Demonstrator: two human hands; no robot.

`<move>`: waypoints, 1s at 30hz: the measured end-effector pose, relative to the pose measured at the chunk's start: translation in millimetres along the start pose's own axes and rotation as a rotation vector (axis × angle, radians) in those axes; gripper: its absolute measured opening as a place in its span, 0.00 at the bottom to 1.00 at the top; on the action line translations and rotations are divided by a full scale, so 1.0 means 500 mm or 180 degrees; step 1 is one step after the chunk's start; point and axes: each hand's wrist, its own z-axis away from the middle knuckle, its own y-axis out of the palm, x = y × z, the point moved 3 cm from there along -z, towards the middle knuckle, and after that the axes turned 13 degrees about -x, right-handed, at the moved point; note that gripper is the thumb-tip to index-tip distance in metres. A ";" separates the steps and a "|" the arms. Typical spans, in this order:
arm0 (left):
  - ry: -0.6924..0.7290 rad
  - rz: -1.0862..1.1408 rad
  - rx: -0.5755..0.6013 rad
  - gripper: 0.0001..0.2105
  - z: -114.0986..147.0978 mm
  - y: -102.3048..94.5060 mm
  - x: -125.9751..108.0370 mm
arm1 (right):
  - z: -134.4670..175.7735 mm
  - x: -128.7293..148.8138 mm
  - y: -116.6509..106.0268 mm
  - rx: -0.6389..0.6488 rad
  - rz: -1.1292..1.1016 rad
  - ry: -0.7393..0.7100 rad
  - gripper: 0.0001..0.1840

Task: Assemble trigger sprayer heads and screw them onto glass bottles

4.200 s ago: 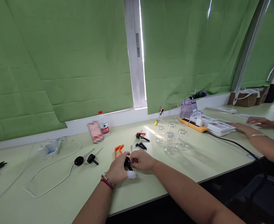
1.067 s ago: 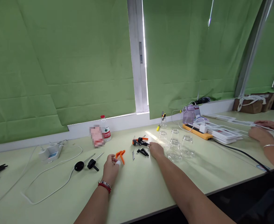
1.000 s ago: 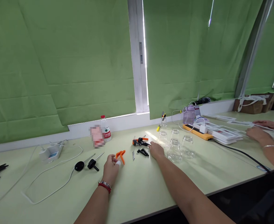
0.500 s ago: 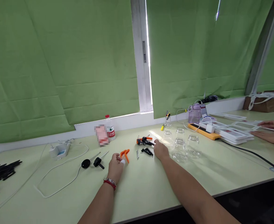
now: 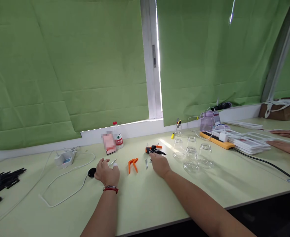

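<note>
My left hand point(image 5: 107, 173) reaches over a black knob with a metal rod point(image 5: 112, 163); its thumb stands apart from its fingers, and the knob is hidden beneath. Beside it lies a round black piece point(image 5: 92, 172) with a white cable. Two orange plastic clamp parts point(image 5: 133, 165) rest between my hands. My right hand point(image 5: 160, 164) is closed over small black parts, and what its fingertips hold is hidden. Just beyond it sits an orange and black clamp point(image 5: 154, 149). Thin metal pins point(image 5: 146, 163) lie left of that hand.
Several glass jars point(image 5: 191, 161) stand to the right. Behind are a water bottle point(image 5: 119, 138) and a phone point(image 5: 109, 142). An orange power strip point(image 5: 216, 141) and stacked white frames point(image 5: 250, 144) lie farther right, near another person's hands point(image 5: 284, 144). Black strips point(image 5: 5, 181) lie far left.
My left hand has moved left, away from the orange clamp parts, to the black knob. My right hand has moved left and nearer, from the clamp's black end to the small black parts.
</note>
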 end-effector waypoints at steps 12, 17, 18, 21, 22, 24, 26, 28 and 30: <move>-0.0984 -0.0632 0.0677 0.23 -0.003 0.043 0.064 | 0.033 0.118 0.015 0.0258 -0.0624 -0.1541 0.13; -0.1017 -0.0723 0.0921 0.24 0.000 0.045 0.068 | 0.033 0.114 0.012 0.0284 -0.0595 -0.1517 0.11; -0.1032 -0.0753 0.0965 0.24 0.000 0.045 0.068 | 0.034 0.114 0.011 0.0278 -0.0578 -0.1520 0.11; -0.1034 -0.0831 0.1066 0.26 0.000 0.043 0.067 | 0.038 0.114 0.009 0.0245 -0.0514 -0.1516 0.12; -0.1019 -0.0852 0.1099 0.26 0.000 0.043 0.067 | 0.038 0.114 0.009 0.0226 -0.0493 -0.1516 0.12; -0.0987 -0.0878 0.1156 0.25 0.000 0.043 0.067 | 0.039 0.114 0.009 0.0194 -0.0455 -0.1520 0.12; -0.0973 -0.0878 0.1190 0.24 -0.001 0.044 0.069 | 0.040 0.114 0.008 0.0168 -0.0429 -0.1524 0.13; -0.0989 -0.0841 0.1176 0.22 -0.001 0.047 0.073 | 0.041 0.114 0.006 0.0129 -0.0416 -0.1528 0.12; -0.1065 -0.0731 0.1090 0.19 -0.001 0.051 0.080 | 0.041 0.114 0.003 0.0073 -0.0423 -0.1527 0.12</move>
